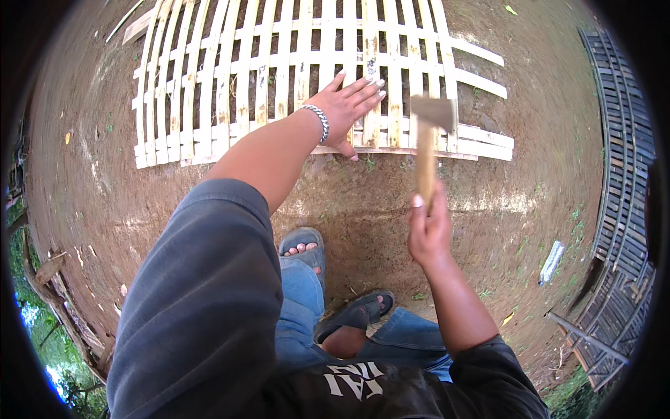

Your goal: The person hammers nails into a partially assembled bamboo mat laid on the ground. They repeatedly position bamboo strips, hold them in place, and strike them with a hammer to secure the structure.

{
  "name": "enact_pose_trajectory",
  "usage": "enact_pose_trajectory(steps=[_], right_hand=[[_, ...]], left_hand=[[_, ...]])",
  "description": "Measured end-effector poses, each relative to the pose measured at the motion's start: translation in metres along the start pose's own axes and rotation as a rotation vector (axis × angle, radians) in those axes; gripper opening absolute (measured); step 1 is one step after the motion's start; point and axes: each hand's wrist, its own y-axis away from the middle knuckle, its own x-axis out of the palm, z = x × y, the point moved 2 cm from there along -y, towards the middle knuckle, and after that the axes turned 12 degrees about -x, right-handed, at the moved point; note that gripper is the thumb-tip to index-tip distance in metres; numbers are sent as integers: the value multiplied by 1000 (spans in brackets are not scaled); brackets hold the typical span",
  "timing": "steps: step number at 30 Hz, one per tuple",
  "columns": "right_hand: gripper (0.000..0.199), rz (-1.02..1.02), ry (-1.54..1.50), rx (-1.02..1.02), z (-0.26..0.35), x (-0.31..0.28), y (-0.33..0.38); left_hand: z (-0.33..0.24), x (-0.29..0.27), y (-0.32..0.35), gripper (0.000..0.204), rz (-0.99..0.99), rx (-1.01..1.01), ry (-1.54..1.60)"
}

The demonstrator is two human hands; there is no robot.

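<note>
Left hand: left hand (347,108) reaches forward on an outstretched arm, palm down, fingers spread flat on the near edge of the lattice; a metal chain bracelet (317,119) circles the wrist.
Right hand: right hand (427,230) is raised, fist wrapped round the lower end of the wooden handle of the hammer (427,143).
Hammer: upright, its head poised above the lattice's near edge, just right of the left hand.
Lattice: bamboo lattice panel (293,77), pale woven slats, lying flat on the ground.
Ground: bare brown earth (488,223), outdoors.
Surroundings: dark slatted panels (624,174) at right; a plastic bottle (551,262) lies near them; sandalled feet (328,286) below.
</note>
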Motion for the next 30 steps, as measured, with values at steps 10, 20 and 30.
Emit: enact_pose_trajectory(steps=[10,20,30], right_hand=[[49,264,489,161,-41,13,-10],[46,-75,388,-160,-50,9,-8],[46,3,80,-40,-9,-4,-9]], left_hand=[[-3,-2,-6,141,35,-5,-8],[-7,-7,-4,139,25,13,6],[-3,-7,-1,137,34,-1,-20]])
